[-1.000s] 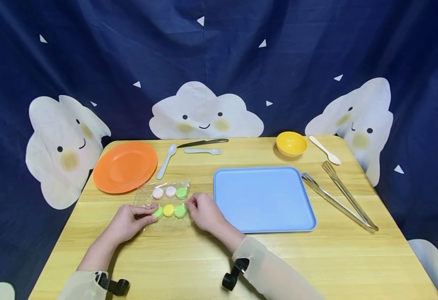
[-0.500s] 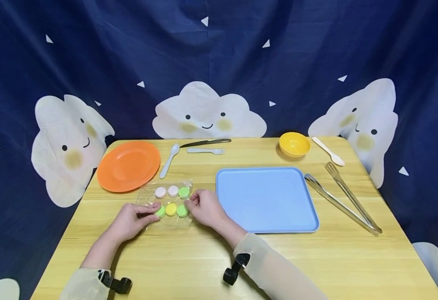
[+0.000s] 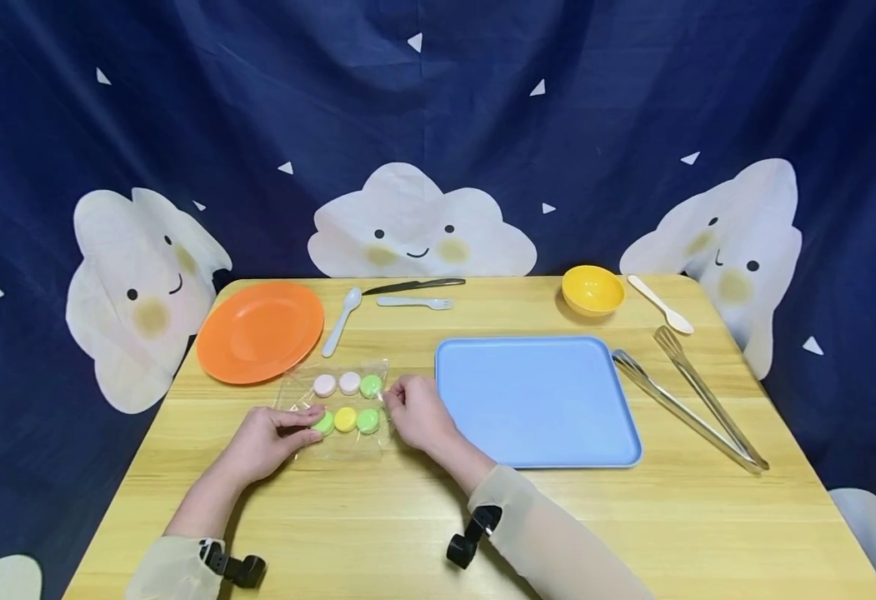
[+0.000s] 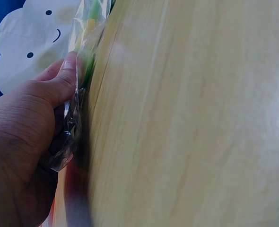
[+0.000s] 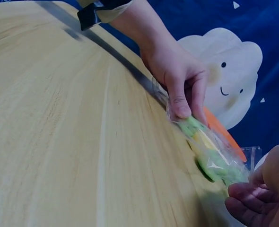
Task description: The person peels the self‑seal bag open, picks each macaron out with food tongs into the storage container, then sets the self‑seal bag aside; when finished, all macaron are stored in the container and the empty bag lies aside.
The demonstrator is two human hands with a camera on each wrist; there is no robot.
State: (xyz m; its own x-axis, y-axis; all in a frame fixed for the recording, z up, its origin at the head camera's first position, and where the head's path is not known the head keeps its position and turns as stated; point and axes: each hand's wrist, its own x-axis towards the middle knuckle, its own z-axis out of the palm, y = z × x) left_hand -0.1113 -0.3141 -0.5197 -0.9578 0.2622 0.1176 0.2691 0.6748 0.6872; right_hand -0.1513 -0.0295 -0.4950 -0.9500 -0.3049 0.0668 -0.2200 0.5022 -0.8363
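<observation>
Wooden table [image 3: 407, 533] under both hands carries a clear bag [image 3: 340, 404] of 6 round sweets between them. Left hand [image 3: 265, 440] pinches its near-left corner; right hand [image 3: 417, 414] has crept slightly up the right edge, pinching there, suggesting an opening attempt.

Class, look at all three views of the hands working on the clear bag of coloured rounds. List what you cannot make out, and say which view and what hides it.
- Head view: whether the bag is open or sealed; too small.
- Left wrist view: the left hand covers the bag's near end; the rounds are blurred streaks.
- Right wrist view: the right hand is cut by the frame edge, so its grip is unclear.
- Right wrist view: the orange plate is mostly hidden behind the bag.
</observation>
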